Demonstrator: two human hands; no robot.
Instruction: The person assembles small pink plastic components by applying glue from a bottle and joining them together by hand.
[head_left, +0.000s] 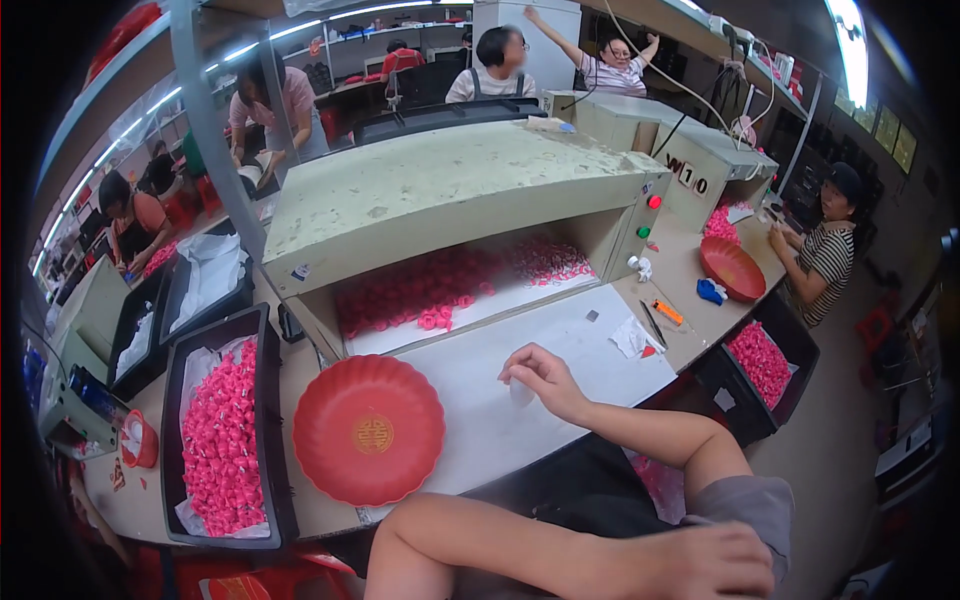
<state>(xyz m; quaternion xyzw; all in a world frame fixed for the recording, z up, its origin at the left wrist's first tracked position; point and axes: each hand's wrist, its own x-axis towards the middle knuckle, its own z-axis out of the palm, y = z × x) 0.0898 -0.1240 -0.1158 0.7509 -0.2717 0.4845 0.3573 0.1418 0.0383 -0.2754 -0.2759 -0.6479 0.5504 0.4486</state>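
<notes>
My right hand [545, 380] hovers over the white work surface [470, 430], its fingers curled together. A small whitish oval [521, 393] shows under the fingertips; whether it is held or worn on a finger I cannot make out. My left arm crosses low in front of me, and my left hand [690, 565] is by my right sleeve, its fingers smeared by motion. Left of my right hand sits a red scalloped plate [335, 445] with a gold emblem. Beyond, the open-fronted pale machine [450, 190] holds many small pink pieces [430, 290].
A black crate [270, 400] of pink pieces stands at the left, another crate [790, 400] at the right. Near the machine's right side lie an orange cutter [667, 312], a dark pen-like tool [652, 325] and crumpled white paper [632, 338]. A co-worker [825, 240] sits at the right by a red bowl [732, 268].
</notes>
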